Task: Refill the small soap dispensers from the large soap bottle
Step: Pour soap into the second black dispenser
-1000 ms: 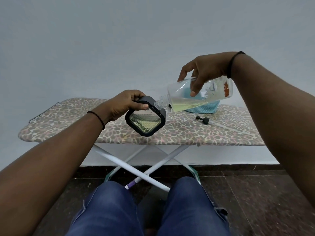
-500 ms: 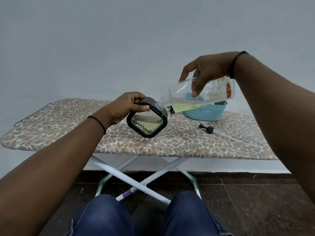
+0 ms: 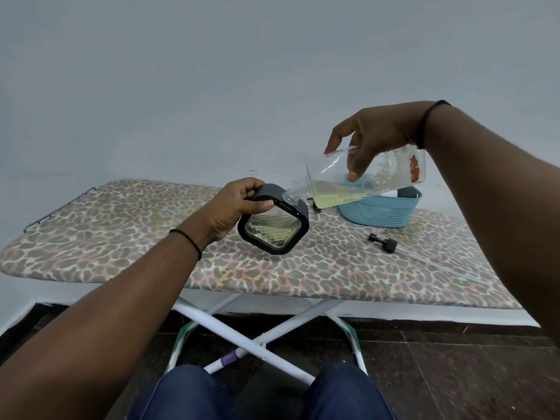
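Gripping the dispenser (image 3: 273,228) by its black top edge, my left hand (image 3: 233,207) has thumb and fingers curled round the frame and holds it tilted above the board (image 3: 127,234), its square clear face turned toward me with yellowish soap showing inside. Just right of it, the bottle (image 3: 363,180) lies nearly level in the air, neck pointing left and down, its mouth touching the opening at the dispenser's top right corner; pale green soap is pooled along the bottle's lower side toward the neck. My right hand (image 3: 378,134) grasps the bottle from above, fingers wrapped over the far side and thumb pressed on the near side. Behind the bottle, at the far right of the board, sits a blue basket (image 3: 381,212); what is in it I cannot tell. Nearer and to the right, a black pump (image 3: 383,238) lies on the leopard-print cover, its clear tube running off toward the right edge.
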